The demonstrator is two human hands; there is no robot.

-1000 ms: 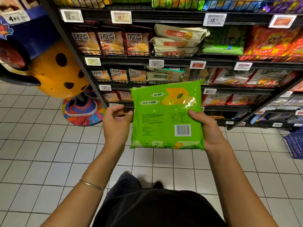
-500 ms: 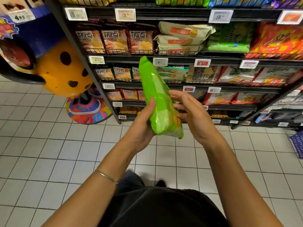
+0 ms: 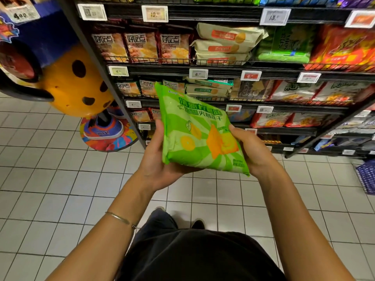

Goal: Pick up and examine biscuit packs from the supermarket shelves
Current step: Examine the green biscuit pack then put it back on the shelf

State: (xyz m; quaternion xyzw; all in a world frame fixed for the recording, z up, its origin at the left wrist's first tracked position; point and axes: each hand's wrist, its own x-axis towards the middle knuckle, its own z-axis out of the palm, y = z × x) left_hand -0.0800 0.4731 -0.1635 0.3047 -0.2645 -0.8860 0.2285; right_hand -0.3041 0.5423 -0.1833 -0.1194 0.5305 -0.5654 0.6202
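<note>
Where the fingers of the left hand meet the green biscuit pack, we find the thumb laid along the pack's left edge and the palm cupped under its near left corner, a closed grip. The right hand grips the opposite side. Its thumb lies on the right edge, and its other digits are hidden behind the wrapper.

We note that the pack is held between both hands in mid-air, printed face towards the camera. It is tilted, with its far end raised to the left and its near right corner lowest. The face shows lemon slices, orange-yellow biscuits and pale lettering.

A thin bracelet sits on the left forearm. A dark garment fills the near bottom of the view.

Beyond the pack stand the shelves, dark wire-fronted tiers running from the centre to the far right. They carry price tags on their front rails. We see beige packs stacked on an upper tier, with red and green packs further right.

To the far left stands an orange spotted figure on a coloured base. The floor is pale square tile. A blue basket shows at the right edge.
</note>
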